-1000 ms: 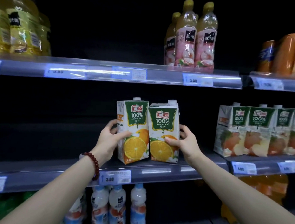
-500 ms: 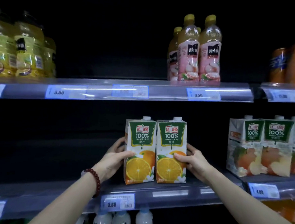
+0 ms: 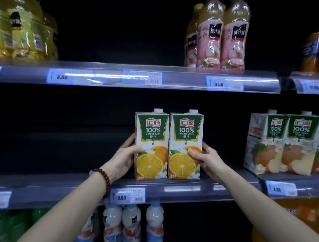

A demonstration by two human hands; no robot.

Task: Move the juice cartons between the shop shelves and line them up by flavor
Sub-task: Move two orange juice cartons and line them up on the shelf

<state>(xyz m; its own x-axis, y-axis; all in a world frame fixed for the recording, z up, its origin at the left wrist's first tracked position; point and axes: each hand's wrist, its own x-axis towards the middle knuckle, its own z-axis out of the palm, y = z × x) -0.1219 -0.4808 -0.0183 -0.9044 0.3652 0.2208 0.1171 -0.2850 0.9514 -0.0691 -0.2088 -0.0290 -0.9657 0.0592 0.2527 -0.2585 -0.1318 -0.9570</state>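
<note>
while each hand [image 3: 124,158] grips one, both orange cartons [image 3: 167,145] stand upright.

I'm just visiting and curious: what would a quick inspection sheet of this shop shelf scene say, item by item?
Surface: middle shelf, grey edge with price tags; the two orange cartons stand on it.
Job's things: left orange juice carton and right orange juice carton, upright, side by side, fronts facing out; apple juice cartons in a row on the next shelf to the right.
Clutter: nothing seen.
Grippers: left hand grips the left carton's outer side; right hand grips the right carton's outer side.
Cables: nothing seen.
Surroundings: pink-label bottles and yellow bottles on the upper shelf; white-capped bottles below.
</note>
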